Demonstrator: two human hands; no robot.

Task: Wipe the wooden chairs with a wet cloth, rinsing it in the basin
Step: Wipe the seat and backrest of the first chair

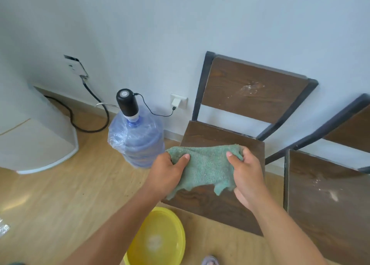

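A green terry cloth [206, 167] is stretched between my two hands above the seat of a dark wooden chair [254, 96] with a metal frame. My left hand [168, 173] grips the cloth's left end and my right hand [247, 174] grips its right end. The chair's backrest carries a whitish smear. To the right stands a second wooden chair [328, 204], its seat dusted with pale marks. A yellow basin [160, 240] sits on the floor just below my left forearm, in front of the first chair.
A large blue water bottle [138, 140] with a black pump top stands left of the chair, its cable plugged into a wall socket [178, 101]. A white appliance [34, 144] fills the left corner. A slippered foot [210, 260] shows at the bottom edge.
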